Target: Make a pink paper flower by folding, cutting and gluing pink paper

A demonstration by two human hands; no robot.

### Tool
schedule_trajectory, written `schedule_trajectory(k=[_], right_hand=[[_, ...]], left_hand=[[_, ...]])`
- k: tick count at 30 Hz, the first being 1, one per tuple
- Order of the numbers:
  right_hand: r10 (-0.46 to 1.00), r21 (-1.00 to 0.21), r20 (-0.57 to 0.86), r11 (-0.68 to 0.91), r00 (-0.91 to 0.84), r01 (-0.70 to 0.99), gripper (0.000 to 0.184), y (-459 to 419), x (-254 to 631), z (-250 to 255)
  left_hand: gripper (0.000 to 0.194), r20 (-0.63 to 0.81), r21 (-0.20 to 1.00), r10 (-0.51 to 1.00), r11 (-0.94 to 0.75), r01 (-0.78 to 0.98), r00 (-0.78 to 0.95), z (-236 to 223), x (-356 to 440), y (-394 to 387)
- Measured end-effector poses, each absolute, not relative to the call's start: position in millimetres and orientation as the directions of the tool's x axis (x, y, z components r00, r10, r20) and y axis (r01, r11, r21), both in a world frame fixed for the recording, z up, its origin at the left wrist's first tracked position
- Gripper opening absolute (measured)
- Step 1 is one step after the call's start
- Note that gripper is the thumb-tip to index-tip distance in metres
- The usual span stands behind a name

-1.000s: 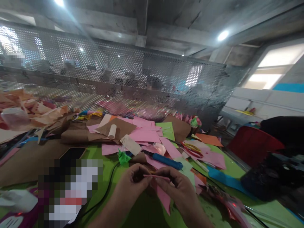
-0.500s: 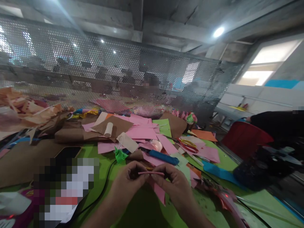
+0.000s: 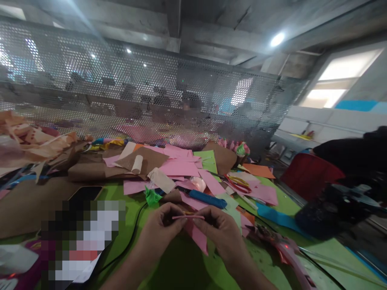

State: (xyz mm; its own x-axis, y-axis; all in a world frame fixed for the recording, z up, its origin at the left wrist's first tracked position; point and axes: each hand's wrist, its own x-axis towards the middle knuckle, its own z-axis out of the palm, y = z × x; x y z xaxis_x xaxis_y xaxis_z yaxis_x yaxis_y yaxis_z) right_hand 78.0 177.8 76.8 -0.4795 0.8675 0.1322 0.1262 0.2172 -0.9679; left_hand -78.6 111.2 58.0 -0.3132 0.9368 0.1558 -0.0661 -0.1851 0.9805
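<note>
Between my fingertips is a narrow pink strip, seen nearly edge-on and looking like paper or thin foam. My left hand pinches its left end, and my right hand pinches its right end. Both thumbs press from the near side, while the other fingers curl behind it. A pink pointed piece shows below the strip; I cannot tell whether it is joined to it. Just beyond my hands lies a blue-handled tool, and a crumpled green piece sits to the left.
Pink sheets, brown paper and scissors cover the back of the green table. A pink glue gun lies right, its cord trailing. A phone lies left. Behind stands a perforated metal screen; a dark bin is at right.
My hands and the pink strip have shifted slightly left and up. The grip looks the same. At the far right, a person in dark clothing shows a little more.
</note>
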Motion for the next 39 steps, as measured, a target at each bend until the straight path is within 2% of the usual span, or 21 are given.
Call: schedule_trajectory(k=[19, 28, 34, 39], right_hand=[[0.871, -0.960, 0.135, 0.233, -0.473, 0.155, 0.021, 182.6, 79.2, 70.8], [0.893, -0.972, 0.114, 0.190, -0.435, 0.135, 0.028, 189.1, 82.3, 69.7], [0.914, -0.985, 0.093, 0.144, -0.395, 0.099, 0.030, 184.6, 79.2, 74.6], [0.897, -0.985, 0.088, 0.144, -0.433, 0.099, 0.032, 184.3, 79.4, 76.5]], left_hand=[[0.006, 0.146, 0.982, 0.952, -0.173, -0.076, -0.269, 53.5, -80.6, 111.5], [0.013, 0.142, 0.958, 0.948, -0.204, -0.201, -0.286, 52.3, -82.3, 113.8], [0.006, 0.148, 0.968, 0.935, -0.204, -0.145, -0.323, 54.4, -84.1, 115.6], [0.007, 0.148, 0.974, 0.935, -0.195, -0.117, -0.323, 59.0, -83.5, 113.2]])
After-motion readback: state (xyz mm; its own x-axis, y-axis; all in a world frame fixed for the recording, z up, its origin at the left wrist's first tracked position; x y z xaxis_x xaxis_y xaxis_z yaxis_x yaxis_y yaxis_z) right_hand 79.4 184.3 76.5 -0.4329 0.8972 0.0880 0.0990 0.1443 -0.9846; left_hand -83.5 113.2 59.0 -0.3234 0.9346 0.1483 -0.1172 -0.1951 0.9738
